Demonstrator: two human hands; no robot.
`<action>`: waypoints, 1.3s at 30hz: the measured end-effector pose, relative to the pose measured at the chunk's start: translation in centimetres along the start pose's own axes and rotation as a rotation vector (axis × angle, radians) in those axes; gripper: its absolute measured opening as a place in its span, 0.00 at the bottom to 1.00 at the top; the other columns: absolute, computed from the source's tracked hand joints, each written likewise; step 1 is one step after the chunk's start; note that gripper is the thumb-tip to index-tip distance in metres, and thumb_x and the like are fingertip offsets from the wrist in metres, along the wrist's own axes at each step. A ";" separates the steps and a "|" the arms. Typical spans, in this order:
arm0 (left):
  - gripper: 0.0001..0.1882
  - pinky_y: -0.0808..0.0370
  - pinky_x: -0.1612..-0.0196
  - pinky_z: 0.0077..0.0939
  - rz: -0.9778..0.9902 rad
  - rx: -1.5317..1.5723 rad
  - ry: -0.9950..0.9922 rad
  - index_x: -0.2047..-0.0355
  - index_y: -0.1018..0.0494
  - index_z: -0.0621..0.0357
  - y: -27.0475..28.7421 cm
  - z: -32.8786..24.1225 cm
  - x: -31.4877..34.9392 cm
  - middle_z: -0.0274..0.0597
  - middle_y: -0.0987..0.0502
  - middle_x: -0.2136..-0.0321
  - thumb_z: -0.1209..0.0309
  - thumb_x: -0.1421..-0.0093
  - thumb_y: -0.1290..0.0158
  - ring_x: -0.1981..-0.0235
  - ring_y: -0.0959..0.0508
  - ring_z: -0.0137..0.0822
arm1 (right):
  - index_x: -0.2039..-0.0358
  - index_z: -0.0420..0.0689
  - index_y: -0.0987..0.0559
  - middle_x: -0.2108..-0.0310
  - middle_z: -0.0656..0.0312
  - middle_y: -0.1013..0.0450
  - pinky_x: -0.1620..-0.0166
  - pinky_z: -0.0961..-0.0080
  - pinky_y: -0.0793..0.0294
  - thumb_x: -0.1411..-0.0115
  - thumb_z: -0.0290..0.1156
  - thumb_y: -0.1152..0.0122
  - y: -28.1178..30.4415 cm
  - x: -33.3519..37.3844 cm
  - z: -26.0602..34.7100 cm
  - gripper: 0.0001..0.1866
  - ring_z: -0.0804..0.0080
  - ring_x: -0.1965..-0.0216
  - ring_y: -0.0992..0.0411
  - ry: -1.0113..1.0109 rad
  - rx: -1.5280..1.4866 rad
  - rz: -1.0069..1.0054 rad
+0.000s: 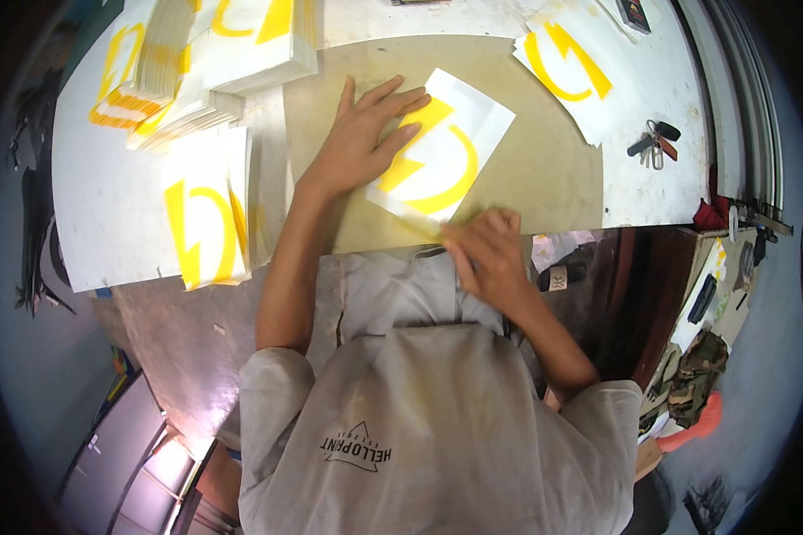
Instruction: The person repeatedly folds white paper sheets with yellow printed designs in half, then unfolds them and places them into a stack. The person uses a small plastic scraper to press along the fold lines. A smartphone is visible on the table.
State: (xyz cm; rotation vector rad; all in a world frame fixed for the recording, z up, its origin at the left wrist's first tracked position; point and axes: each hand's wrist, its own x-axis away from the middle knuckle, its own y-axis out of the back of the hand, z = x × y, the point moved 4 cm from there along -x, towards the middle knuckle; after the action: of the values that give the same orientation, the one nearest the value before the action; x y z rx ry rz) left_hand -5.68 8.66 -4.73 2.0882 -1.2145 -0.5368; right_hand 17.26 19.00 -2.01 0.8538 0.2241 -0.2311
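Observation:
A white flat paper bag point(484, 120) with a yellow printed design lies slanted on the tan work mat point(544, 178). My left hand point(366, 134) rests on its upper left side, fingers spread out and flat. Close to my body, my right hand point(491, 254) is at the bag's lower corner with its fingers curled and pressed together. That corner is slightly blurred, and my fingers partly hide it. More bags with the same yellow print lie in a loose pile point(562, 76) at the far right and in a small pile point(210, 214) at the left.
Thick stacks of printed bags point(263, 67) stand at the far left of the white table point(89, 223). On the right lie a bunch of keys point(656, 143) and a small dark box point(633, 16). A cluttered shelf point(705, 303) stands right of the table.

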 end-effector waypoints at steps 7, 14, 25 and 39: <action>0.25 0.43 0.27 0.65 -0.188 -0.383 -0.072 0.43 0.18 0.49 -1.3 -4.7 5.7 0.50 0.25 0.42 0.58 0.39 0.32 0.38 0.28 0.53 | 0.60 0.44 0.14 0.63 0.63 0.19 0.51 0.57 0.32 0.53 0.18 0.29 2.2 5.5 0.4 0.18 0.61 0.60 0.24 0.071 0.168 -0.058; 0.22 0.38 0.28 0.59 -0.263 -0.260 -0.096 0.46 0.17 0.51 -3.1 -4.3 6.2 0.53 0.25 0.38 0.57 0.38 0.34 0.34 0.28 0.53 | 0.57 0.47 0.14 0.61 0.65 0.22 0.46 0.54 0.35 0.52 0.22 0.29 2.9 1.3 -1.2 0.19 0.64 0.57 0.25 0.104 0.180 -0.011; 0.40 0.52 0.22 0.63 0.040 -0.149 -0.093 0.33 0.24 0.41 -1.5 -3.7 6.5 0.56 0.43 0.24 0.48 0.45 0.29 0.23 0.45 0.59 | 0.47 0.48 0.15 0.59 0.61 0.22 0.47 0.59 0.35 0.42 0.24 0.28 2.7 1.7 -4.9 0.21 0.63 0.57 0.25 -0.122 0.142 -0.125; 0.32 0.50 0.24 0.66 -0.050 -0.240 -0.150 0.37 0.22 0.48 -5.0 -6.3 7.0 0.58 0.35 0.28 0.52 0.40 0.32 0.24 0.41 0.58 | 0.47 0.42 0.17 0.58 0.54 0.22 0.50 0.63 0.29 0.37 0.24 0.31 6.1 4.8 -7.7 0.17 0.58 0.59 0.26 -0.492 0.236 -0.374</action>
State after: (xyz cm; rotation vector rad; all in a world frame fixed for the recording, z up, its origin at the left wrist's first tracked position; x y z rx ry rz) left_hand 4.68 6.43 -4.04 1.9060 -1.1219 -0.8322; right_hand 22.77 28.28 -3.91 0.9565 -0.1109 -0.8184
